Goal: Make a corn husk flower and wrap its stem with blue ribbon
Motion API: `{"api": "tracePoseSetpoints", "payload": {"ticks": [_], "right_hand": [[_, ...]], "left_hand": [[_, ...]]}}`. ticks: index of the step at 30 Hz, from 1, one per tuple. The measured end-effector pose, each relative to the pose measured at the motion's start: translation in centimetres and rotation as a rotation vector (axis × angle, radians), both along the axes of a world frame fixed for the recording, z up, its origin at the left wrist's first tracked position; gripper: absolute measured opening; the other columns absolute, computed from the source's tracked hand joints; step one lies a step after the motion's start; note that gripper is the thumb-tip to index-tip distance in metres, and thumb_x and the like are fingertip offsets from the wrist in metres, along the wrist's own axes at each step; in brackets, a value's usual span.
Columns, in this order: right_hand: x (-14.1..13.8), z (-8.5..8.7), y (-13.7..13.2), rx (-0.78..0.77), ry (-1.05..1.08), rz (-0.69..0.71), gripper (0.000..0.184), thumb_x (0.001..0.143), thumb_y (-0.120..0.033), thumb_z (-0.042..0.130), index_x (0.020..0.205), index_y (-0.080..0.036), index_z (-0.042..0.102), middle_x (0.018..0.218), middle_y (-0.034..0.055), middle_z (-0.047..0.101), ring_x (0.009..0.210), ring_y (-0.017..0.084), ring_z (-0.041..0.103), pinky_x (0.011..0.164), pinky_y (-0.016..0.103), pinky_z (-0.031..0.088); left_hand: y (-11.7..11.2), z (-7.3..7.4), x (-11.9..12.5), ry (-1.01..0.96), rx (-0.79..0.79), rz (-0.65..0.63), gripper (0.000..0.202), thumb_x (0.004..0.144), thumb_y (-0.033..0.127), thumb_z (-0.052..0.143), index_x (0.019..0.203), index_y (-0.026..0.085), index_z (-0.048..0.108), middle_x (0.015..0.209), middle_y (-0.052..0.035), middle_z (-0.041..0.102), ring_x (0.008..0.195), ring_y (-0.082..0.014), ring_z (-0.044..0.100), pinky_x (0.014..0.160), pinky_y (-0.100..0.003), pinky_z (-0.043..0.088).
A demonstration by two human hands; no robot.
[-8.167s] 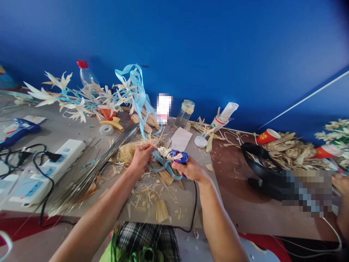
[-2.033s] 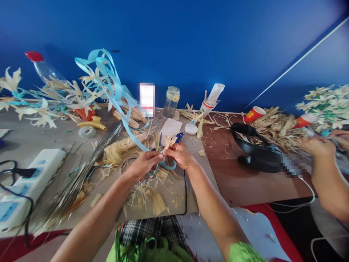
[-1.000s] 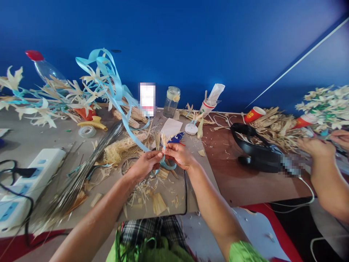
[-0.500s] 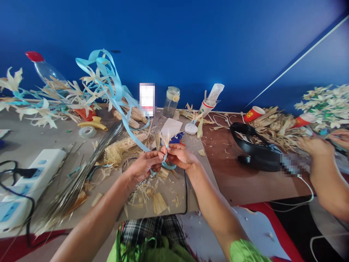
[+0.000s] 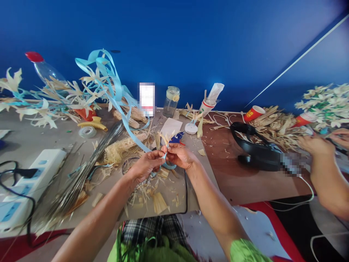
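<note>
Pinching the blue ribbon point(image 5: 135, 139) between thumb and fingers, the left hand point(image 5: 148, 163) was found above the littered middle of the bench point(image 5: 223, 171). The right hand point(image 5: 180, 155), just beside it, had thumb and fingers closed on the stem of a small husk flower point(image 5: 165, 137). The flower stood roughly upright between the two hands, its pale points spread above the fingertips. Part of the ribbon ran up at the stem; the exact wrap was hidden by the fingers. From the left hand the ribbon rose to the far left, ending in large loops above the husk sprays point(image 5: 43, 109).

Just beyond the right hand lay a blue tool point(image 5: 177, 137), partly hidden, with white paper point(image 5: 171, 128) behind it. A jar point(image 5: 171, 102) stood farther back, near the blue wall point(image 5: 191, 43). Husk scraps point(image 5: 159, 203) covered the near side of the bench. Left of the hands lay a cob point(image 5: 140, 139), a wire bundle point(image 5: 81, 182) and, at the near left, a power strip point(image 5: 32, 189). To the right were a black strap point(image 5: 255, 156), a tipped red cup point(image 5: 253, 114) and a co-worker's hand point(image 5: 316, 147).
</note>
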State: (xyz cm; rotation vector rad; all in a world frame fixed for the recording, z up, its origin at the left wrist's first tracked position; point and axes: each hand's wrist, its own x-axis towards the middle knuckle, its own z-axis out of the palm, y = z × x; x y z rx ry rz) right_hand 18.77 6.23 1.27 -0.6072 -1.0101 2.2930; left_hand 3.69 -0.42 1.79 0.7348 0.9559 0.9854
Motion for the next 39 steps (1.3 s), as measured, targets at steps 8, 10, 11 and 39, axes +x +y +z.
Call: {"api": "tracePoseSetpoints", "payload": {"ticks": [8,10,11,39], "right_hand": [[-0.51,0.08,-0.47,0.019,0.112,-0.022,0.02,0.071,-0.028,0.072,0.069,-0.012,0.06,0.066,-0.0029,0.043,0.051,0.004,0.032,0.053,0.02,0.04],[-0.56,0.14,-0.5,0.007,0.118,-0.033,0.02,0.069,-0.028,0.073,0.069,-0.012,0.06,0.068,-0.0023,0.045,0.051,0.004,0.031,0.052,0.02,0.041],[-0.59,0.16,-0.5,-0.003,0.114,-0.04,0.02,0.068,-0.027,0.073,0.07,-0.012,0.06,0.069,-0.0021,0.046,0.051,0.004,0.03,0.052,0.02,0.041],[-0.87,0.04,-0.74,-0.075,-0.022,0.065,0.022,0.067,-0.032,0.075,0.068,-0.011,0.066,0.058,-0.0015,0.052,0.047,0.004,0.036,0.045,0.017,0.03]], "left_hand": [[-0.14,0.12,-0.42,0.029,0.035,-0.056,0.026,0.062,0.031,0.075,0.066,0.014,0.056,0.05,0.0063,0.045,0.042,-0.0027,0.033,0.044,-0.019,0.023],[-0.14,0.24,-0.46,0.037,0.037,-0.061,0.026,0.062,0.032,0.075,0.066,0.014,0.057,0.05,0.0063,0.045,0.042,-0.003,0.034,0.044,-0.019,0.023],[-0.14,0.27,-0.46,0.04,0.038,-0.061,0.026,0.062,0.032,0.076,0.067,0.014,0.057,0.05,0.0062,0.045,0.042,-0.0032,0.034,0.044,-0.019,0.023],[0.52,-0.27,-0.47,-0.148,0.12,0.161,0.021,0.069,0.031,0.073,0.078,0.013,0.068,0.068,-0.0034,0.063,0.063,-0.013,0.058,0.064,-0.026,0.047]]}}
